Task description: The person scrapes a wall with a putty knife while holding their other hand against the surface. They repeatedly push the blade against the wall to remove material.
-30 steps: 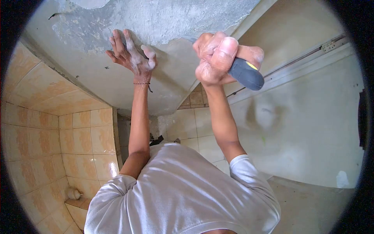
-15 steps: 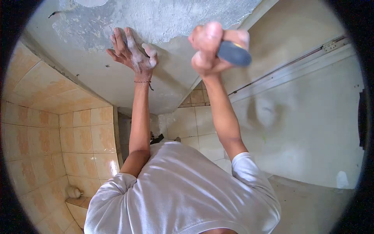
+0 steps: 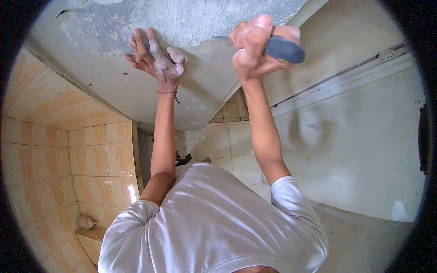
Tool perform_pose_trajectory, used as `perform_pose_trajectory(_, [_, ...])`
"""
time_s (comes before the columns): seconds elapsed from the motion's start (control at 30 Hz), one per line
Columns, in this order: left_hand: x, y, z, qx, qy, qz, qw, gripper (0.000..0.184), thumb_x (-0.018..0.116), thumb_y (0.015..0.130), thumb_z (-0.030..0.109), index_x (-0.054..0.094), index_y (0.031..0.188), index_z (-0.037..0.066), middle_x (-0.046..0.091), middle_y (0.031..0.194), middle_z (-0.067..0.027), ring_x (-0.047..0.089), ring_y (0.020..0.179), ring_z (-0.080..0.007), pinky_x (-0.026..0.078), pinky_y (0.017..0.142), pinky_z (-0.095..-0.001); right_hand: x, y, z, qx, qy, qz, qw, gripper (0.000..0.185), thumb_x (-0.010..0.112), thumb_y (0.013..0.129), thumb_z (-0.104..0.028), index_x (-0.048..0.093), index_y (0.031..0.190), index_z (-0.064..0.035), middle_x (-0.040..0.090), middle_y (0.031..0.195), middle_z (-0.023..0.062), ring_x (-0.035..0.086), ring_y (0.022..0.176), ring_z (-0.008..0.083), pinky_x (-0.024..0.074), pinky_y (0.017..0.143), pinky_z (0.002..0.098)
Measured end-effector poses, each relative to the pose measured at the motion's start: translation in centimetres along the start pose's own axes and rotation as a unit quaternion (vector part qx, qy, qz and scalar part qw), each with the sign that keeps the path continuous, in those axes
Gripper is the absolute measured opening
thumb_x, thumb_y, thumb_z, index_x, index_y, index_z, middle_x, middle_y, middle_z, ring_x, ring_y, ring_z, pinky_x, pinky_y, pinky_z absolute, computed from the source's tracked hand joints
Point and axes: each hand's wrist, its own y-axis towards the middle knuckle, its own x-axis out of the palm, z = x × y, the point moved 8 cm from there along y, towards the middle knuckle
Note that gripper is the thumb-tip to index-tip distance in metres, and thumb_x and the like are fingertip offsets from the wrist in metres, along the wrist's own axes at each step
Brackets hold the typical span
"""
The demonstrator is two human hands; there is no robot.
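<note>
I have the right hand (image 3: pixel 260 48) clenched around the dark grip of one flat-bladed tool (image 3: pixel 286 50); its thin blade points left, toward the other hand. I have the left hand (image 3: pixel 157 63) spread and grasping nothing, fingertips apparently resting on the wall (image 3: pixel 123 93), white dust on the fingers. The blade lies between the hands, at the near edge of the roughened patch (image 3: pixel 182 22); I cannot tell whether it makes contact. In my judgement, best practice is a shallow blade angle, short even strokes along that edge, steady bracing with the left palm, and left fingers clear of the blade's line. Count: two hands, one tool, one roughened patch extending beyond both hands, one cord bracelet (image 3: pixel 167 93) at the left wrist, and one wire stub (image 3: pixel 63 12) beyond the left fingers, farther left. Outward, one round fixture (image 3: pixel 85 222) sits left of the left hand and closer to the body, beside wall tiles (image 3: pixel 90 152) I cannot count reliably.
</note>
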Motion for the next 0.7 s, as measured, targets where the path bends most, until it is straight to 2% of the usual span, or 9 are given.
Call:
perform_pose_trajectory(0.17, [0.2, 0.2, -0.2, -0.005, 0.002, 0.001, 1.000, 0.070, 0.042, 0.086, 0.039, 0.042, 0.149, 0.007, 0.035, 0.155, -0.0176, 0.023, 0.148, -0.0333, -0.002, 0.121, -0.0539, 0.5, -0.6, -0.5, -0.027, -0.021, -0.057, 0.998, 0.026, 0.057, 0.093, -0.006, 0.034, 0.084, -0.0020, 0.039, 0.046, 0.0041, 0.037, 0.034, 0.0111, 0.0367, 0.031, 0.0317])
perform_pose_trajectory(0.23, [0.1, 0.2, -0.1, -0.002, -0.001, 0.001, 1.000, 0.071, 0.043, 0.086, 0.039, 0.042, 0.149, 0.007, 0.035, 0.155, -0.0168, 0.023, 0.148, -0.0333, -0.002, 0.120, -0.0542, -1.3, -1.2, 1.5, 0.115, 0.053, 0.084, 0.988, 0.028, 0.073, 0.081, -0.006, 0.051, 0.064, -0.0059, 0.056, 0.059, 0.0011, 0.043, 0.046, 0.0106, 0.0335, 0.043, 0.0281])
perform_pose_trajectory(0.27, [0.1, 0.3, -0.1, -0.002, 0.001, 0.002, 1.000, 0.071, 0.043, 0.086, 0.039, 0.042, 0.149, 0.007, 0.035, 0.155, -0.0168, 0.023, 0.148, -0.0333, -0.002, 0.120, -0.0542, -1.2, -0.9, 1.4, 0.115, 0.054, 0.084, 0.988, 0.028, 0.073, 0.081, -0.006, 0.051, 0.064, -0.0059, 0.056, 0.059, 0.0011, 0.043, 0.046, 0.0106, 0.0335, 0.043, 0.0281])
perform_pose_trajectory(0.33, [0.0, 0.4, 0.0, -0.003, -0.007, 0.001, 1.000, 0.070, 0.044, 0.085, 0.037, 0.043, 0.148, 0.007, 0.035, 0.155, -0.0165, 0.023, 0.148, -0.0330, -0.002, 0.120, -0.0544, 0.3, 0.5, 0.6, 0.088, 0.063, 0.004, 0.994, 0.028, 0.058, 0.092, -0.007, 0.032, 0.083, -0.0040, 0.039, 0.049, 0.0039, 0.037, 0.034, 0.0104, 0.0372, 0.031, 0.0317])
perform_pose_trajectory(0.37, [0.0, 0.4, 0.0, -0.004, -0.009, 0.001, 1.000, 0.070, 0.044, 0.085, 0.037, 0.043, 0.148, 0.007, 0.035, 0.155, -0.0165, 0.023, 0.148, -0.0330, -0.002, 0.120, -0.0544, 0.3, 0.4, 0.9, 0.088, 0.062, 0.004, 0.994, 0.028, 0.058, 0.092, -0.007, 0.032, 0.083, -0.0040, 0.039, 0.049, 0.0039, 0.037, 0.034, 0.0104, 0.0372, 0.031, 0.0317])
perform_pose_trajectory(0.43, [0.1, 0.3, -0.2, -0.008, 0.010, -0.007, 1.000, 0.072, 0.042, 0.086, 0.042, 0.042, 0.149, 0.007, 0.035, 0.155, -0.0162, 0.022, 0.148, -0.0327, -0.002, 0.120, -0.0547, 0.2, 0.4, 0.9, 0.063, 0.042, 0.012, 0.997, 0.026, 0.061, 0.093, -0.002, 0.044, 0.074, -0.0062, 0.053, 0.060, 0.0024, 0.052, 0.044, 0.0098, 0.0409, 0.038, 0.0274])
perform_pose_trajectory(0.53, [0.1, 0.2, -0.4, -0.006, 0.003, -0.006, 1.000, 0.073, 0.041, 0.087, 0.045, 0.042, 0.149, 0.008, 0.035, 0.155, -0.0164, 0.022, 0.149, -0.0327, -0.002, 0.120, -0.0552, 0.9, 1.1, 1.0, 0.130, 0.051, 0.000, 0.990, 0.029, 0.061, 0.094, -0.002, 0.043, 0.071, -0.0083, 0.052, 0.058, 0.0007, 0.050, 0.043, 0.0082, 0.0395, 0.038, 0.0262])
perform_pose_trajectory(0.63, [0.2, 0.0, -0.4, -0.011, -0.006, -0.005, 1.000, 0.073, 0.042, 0.087, 0.046, 0.041, 0.150, 0.009, 0.035, 0.156, -0.0165, 0.022, 0.149, -0.0330, -0.002, 0.120, -0.0558, 1.7, 1.6, 2.1, 0.085, 0.043, -0.032, 0.995, 0.029, 0.062, 0.094, -0.005, 0.045, 0.072, -0.0097, 0.049, 0.057, -0.0025, 0.050, 0.044, 0.0069, 0.0386, 0.038, 0.0253])
perform_pose_trajectory(0.7, [0.0, 0.2, -0.2, -0.004, -0.013, -0.002, 1.000, 0.072, 0.042, 0.087, 0.045, 0.042, 0.150, 0.010, 0.034, 0.156, -0.0163, 0.023, 0.149, -0.0328, -0.003, 0.120, -0.0556, 2.2, 2.1, 1.9, 0.090, -0.023, -0.045, 0.995, 0.029, 0.065, 0.094, -0.009, 0.046, 0.072, -0.0106, 0.046, 0.057, -0.0053, 0.046, 0.048, 0.0048, 0.0362, 0.042, 0.0254])
